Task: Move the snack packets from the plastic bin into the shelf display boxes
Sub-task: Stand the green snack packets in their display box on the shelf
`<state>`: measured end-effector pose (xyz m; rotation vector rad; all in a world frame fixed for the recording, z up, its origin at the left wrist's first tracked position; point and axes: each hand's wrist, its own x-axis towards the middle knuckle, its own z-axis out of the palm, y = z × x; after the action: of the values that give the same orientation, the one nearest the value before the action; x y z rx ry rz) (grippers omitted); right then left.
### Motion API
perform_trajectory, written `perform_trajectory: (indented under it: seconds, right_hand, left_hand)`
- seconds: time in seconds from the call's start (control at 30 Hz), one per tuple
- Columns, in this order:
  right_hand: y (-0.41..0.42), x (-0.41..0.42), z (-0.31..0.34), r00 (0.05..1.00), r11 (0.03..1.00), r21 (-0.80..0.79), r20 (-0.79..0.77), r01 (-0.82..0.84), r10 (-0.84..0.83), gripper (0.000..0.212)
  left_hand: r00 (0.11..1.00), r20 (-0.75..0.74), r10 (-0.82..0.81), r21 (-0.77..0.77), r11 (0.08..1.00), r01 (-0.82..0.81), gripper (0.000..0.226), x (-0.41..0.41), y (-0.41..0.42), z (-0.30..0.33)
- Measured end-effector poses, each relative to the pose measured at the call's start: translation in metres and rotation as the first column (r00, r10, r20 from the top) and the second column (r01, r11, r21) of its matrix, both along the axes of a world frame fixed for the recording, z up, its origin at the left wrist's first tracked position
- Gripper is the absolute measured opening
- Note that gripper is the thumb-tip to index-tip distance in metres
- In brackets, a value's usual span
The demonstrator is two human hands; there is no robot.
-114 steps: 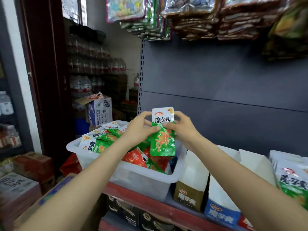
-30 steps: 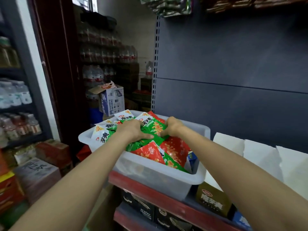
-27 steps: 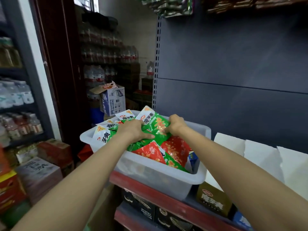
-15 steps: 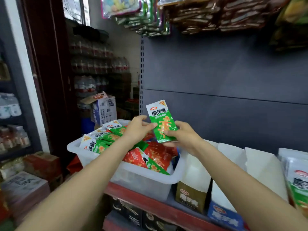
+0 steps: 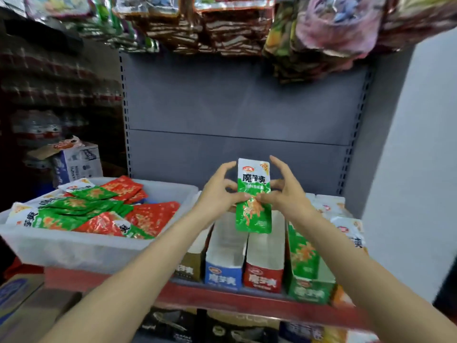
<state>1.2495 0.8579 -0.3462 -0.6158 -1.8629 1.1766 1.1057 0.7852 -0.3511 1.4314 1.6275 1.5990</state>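
Shelf (image 5: 222,297) — boxes (image 5: 223,256) under held packet (image 5: 253,196)

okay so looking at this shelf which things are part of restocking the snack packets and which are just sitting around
Part of the job:
- green packet, pinched by left hand and right hand
- plastic bin of packets
- display boxes

Just lying about:
- hanging snack bags
- cardboard carton
- bottled water
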Motion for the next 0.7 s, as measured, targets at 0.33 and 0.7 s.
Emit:
perform_trajectory:
  seconds: [0.33, 0.7]
  right_hand:
    - [0.032, 0.098, -0.013, 0.907, 0.877, 0.436, 0.256, 0.2, -0.334, 0.087]
    - [0.035, 0.101, -0.036, 0.725, 0.644, 0.754, 0.371, 0.13, -0.581, 0.045]
  left_hand:
    - [0.915, -0.402, -0.037, -0.028, 0.999, 0.028, 0.099, 0.097, 0.043, -0.01]
    - [0.708, -0.698, 0.104, 0.005, 0.99, -0.14, 0.052, 0.101, 0.048, -0.038]
